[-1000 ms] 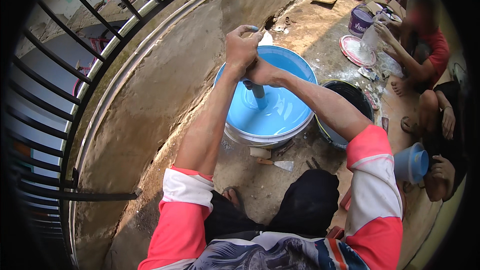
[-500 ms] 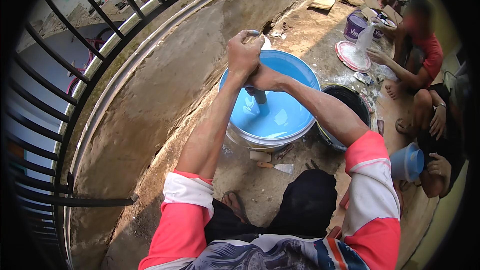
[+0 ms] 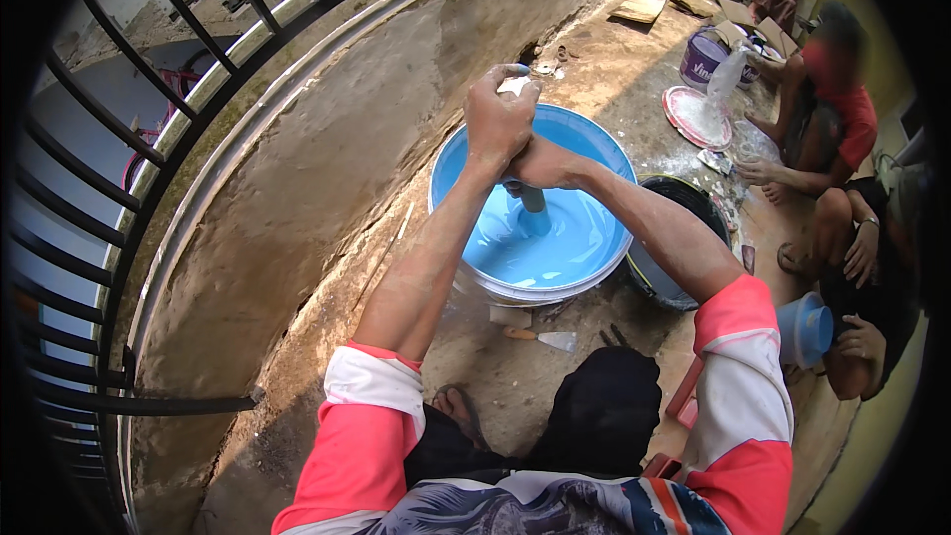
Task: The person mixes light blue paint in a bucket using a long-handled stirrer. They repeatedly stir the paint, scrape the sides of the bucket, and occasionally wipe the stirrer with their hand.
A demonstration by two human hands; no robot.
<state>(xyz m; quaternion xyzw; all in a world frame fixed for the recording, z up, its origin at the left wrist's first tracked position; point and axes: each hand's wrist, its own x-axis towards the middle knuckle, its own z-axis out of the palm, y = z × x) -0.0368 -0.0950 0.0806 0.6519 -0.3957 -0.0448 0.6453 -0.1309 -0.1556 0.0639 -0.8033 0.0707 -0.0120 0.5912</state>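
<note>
A large white bucket [image 3: 555, 291] stands in front of me with glossy light blue paint [image 3: 570, 253] in it. Upright in the paint is a grey pipe-like stick [image 3: 534, 200], its lower end coated blue and sunk below the surface. My right hand [image 3: 543, 160] is wrapped round the stick just above the paint. Higher up, my left hand [image 3: 500, 121] is closed round its top, where a white end shows between thumb and fingers. Swirl ridges mark the paint around the stick.
Right of the bucket stands a black tub [image 3: 684, 228]. A putty knife [image 3: 540, 337] lies before my feet. Black railings [image 3: 109, 193] and a low wall [image 3: 297, 188] run along the left. At right, people sit near a powder-covered lid [image 3: 696, 117], a purple bucket [image 3: 701, 54] and a blue container [image 3: 804, 330].
Both hands and the stick have shifted slightly right within the bucket, and fresh swirls show in the paint. At right, a seated person's hand has lowered away from the clear bag.
</note>
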